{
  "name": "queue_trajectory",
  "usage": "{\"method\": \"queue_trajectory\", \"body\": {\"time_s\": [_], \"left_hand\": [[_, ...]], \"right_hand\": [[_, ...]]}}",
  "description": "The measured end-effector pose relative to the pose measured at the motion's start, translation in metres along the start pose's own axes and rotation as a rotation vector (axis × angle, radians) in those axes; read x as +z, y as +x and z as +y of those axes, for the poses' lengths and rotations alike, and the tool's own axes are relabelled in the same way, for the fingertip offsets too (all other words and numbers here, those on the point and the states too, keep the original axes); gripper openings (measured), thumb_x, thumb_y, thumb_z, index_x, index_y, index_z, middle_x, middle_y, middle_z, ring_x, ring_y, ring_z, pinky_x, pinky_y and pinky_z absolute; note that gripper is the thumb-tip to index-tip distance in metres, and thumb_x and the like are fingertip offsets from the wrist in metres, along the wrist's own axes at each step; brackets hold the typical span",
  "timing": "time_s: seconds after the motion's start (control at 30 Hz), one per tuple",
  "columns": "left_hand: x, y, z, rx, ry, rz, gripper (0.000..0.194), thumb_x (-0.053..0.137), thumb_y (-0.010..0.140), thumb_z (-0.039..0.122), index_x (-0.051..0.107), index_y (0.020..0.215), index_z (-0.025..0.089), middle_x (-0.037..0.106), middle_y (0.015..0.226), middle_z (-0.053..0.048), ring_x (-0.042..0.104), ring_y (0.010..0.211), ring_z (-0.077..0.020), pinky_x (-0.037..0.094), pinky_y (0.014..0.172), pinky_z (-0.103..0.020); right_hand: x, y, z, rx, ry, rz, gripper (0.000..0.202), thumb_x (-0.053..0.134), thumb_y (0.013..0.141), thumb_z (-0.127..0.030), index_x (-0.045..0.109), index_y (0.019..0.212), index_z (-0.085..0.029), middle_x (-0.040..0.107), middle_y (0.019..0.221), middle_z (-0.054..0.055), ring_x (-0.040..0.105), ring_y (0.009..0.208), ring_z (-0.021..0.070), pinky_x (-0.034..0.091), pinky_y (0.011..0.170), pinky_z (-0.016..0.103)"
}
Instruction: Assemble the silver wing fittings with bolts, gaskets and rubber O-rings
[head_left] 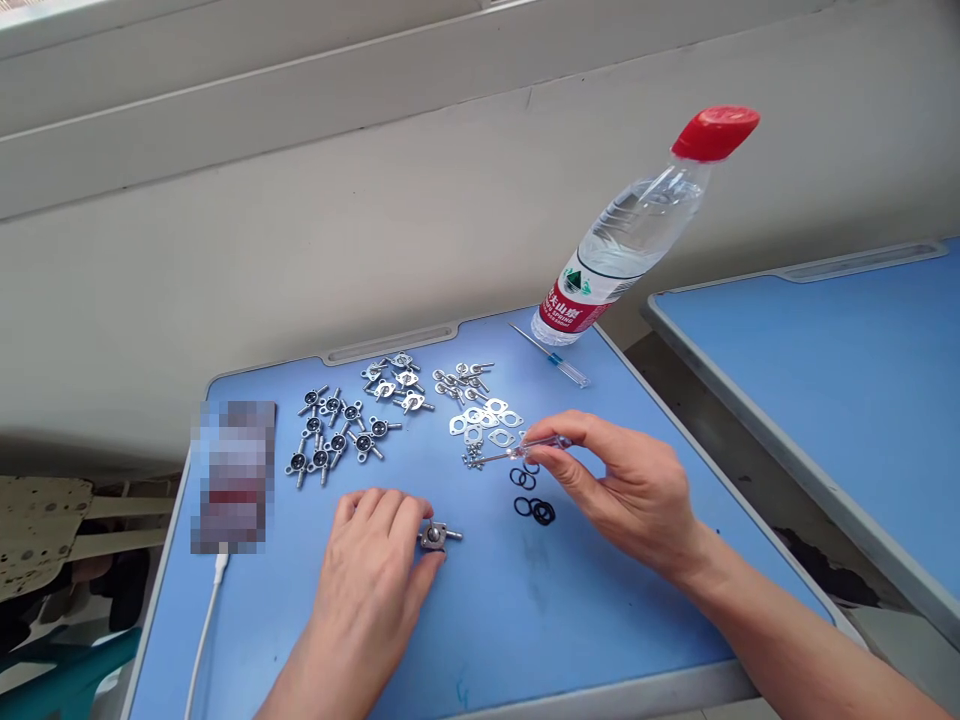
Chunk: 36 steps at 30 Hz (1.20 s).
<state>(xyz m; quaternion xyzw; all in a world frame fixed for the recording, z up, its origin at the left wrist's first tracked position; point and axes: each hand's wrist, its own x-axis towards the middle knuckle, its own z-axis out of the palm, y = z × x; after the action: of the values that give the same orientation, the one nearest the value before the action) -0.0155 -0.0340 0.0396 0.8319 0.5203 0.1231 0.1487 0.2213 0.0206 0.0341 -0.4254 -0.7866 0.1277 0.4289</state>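
Note:
My left hand (pixel 375 560) grips a small metal valve body (pixel 434 536) against the blue table, thumb and index finger on either side of it. Between the thumb and fingers of my right hand (pixel 622 485) is a screwdriver with a clear handle (pixel 551 444). Its tip reaches into a little pile of screws (pixel 472 457). Flat metal gasket plates (pixel 501 438) lie just beyond that pile. Several black O-rings (pixel 541 512) rest below the screwdriver, near my right hand.
Several metal bodies with black centres (pixel 339 442) lie at left, more valve bodies (pixel 405 380) and stemmed parts (pixel 463 380) behind. A second screwdriver (pixel 551 357) lies near an upright water bottle (pixel 600 270). A blurred phone (pixel 236 480) with a white cable (pixel 204 640) is at left.

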Motion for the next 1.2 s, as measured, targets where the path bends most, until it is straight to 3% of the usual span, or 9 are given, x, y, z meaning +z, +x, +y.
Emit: {"method": "queue_trajectory", "body": {"time_s": [0.23, 0.6, 0.97, 1.2], "left_hand": [[0.005, 0.001, 0.003, 0.056, 0.067, -0.007, 0.014, 0.049, 0.089, 0.010, 0.054, 0.094, 0.023, 0.065, 0.086, -0.001, 0.058, 0.077, -0.0203, 0.041, 0.076, -0.037], [0.011, 0.000, 0.001, 0.070, 0.094, -0.027, 0.014, 0.050, 0.091, 0.009, 0.059, 0.092, 0.021, 0.065, 0.087, -0.002, 0.056, 0.077, -0.0215, 0.041, 0.074, -0.039], [0.012, 0.002, 0.000, 0.015, 0.004, -0.105, 0.016, 0.052, 0.088, 0.007, 0.059, 0.093, 0.020, 0.063, 0.091, -0.003, 0.056, 0.081, -0.0208, 0.045, 0.066, -0.033], [0.013, 0.002, 0.000, -0.014, -0.062, -0.139, 0.015, 0.049, 0.090, 0.008, 0.059, 0.090, 0.019, 0.061, 0.091, -0.003, 0.057, 0.078, -0.0197, 0.046, 0.064, -0.031]], "right_hand": [[-0.001, 0.001, -0.002, -0.007, -0.033, -0.030, 0.013, 0.052, 0.099, -0.027, 0.062, 0.092, -0.022, 0.071, 0.074, 0.002, 0.067, 0.063, 0.0152, 0.054, 0.057, 0.026], [-0.001, 0.001, -0.004, -0.042, -0.002, -0.050, 0.013, 0.050, 0.099, -0.025, 0.060, 0.092, -0.022, 0.071, 0.074, 0.002, 0.067, 0.062, 0.0150, 0.052, 0.056, 0.026], [0.003, -0.004, -0.004, 0.054, 0.134, -0.009, 0.014, 0.048, 0.100, -0.020, 0.061, 0.104, -0.023, 0.075, 0.090, 0.003, 0.072, 0.081, 0.0164, 0.059, 0.070, 0.027], [0.001, -0.003, -0.006, 0.080, 0.216, -0.065, 0.016, 0.046, 0.099, -0.017, 0.060, 0.106, -0.022, 0.073, 0.087, 0.002, 0.063, 0.056, 0.0101, 0.055, 0.055, 0.023]]}}
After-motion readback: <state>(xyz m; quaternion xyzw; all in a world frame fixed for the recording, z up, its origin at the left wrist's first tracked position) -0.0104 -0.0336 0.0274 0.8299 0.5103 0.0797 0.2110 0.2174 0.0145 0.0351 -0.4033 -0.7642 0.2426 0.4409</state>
